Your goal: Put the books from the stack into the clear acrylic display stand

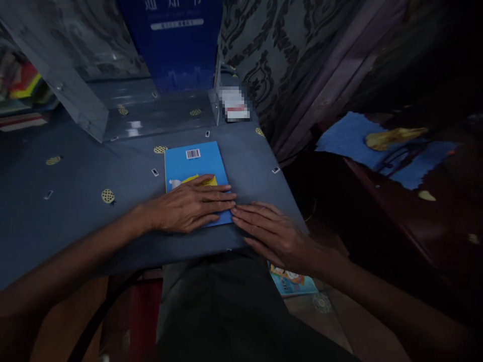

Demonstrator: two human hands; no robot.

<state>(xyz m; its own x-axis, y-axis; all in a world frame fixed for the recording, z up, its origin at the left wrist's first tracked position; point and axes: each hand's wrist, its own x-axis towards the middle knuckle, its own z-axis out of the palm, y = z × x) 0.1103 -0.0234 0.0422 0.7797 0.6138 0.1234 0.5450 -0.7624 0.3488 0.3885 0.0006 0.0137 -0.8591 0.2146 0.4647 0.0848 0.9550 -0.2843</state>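
Observation:
A blue book (199, 163) lies flat on the table near its front edge, with a barcode label on the cover and a yellow patch partly covered by fingers. My left hand (188, 203) rests palm down across the book's lower half, its fingers stretched out to the right. At the book's lower right corner, the fingertips of my right hand (269, 229) touch the edge, fingers extended and lying close together. Neither hand grips anything. The lower left part of the cover is hidden under my left hand.
A clear acrylic stand (86, 110) with a dark blue panel (181, 55) stands behind the book. Stacked books (22, 90) sit at far left, and a pixelated item (234, 104) lies at the back right. Below the table is a colourful booklet (292, 281); a blue cloth (350, 133) lies right.

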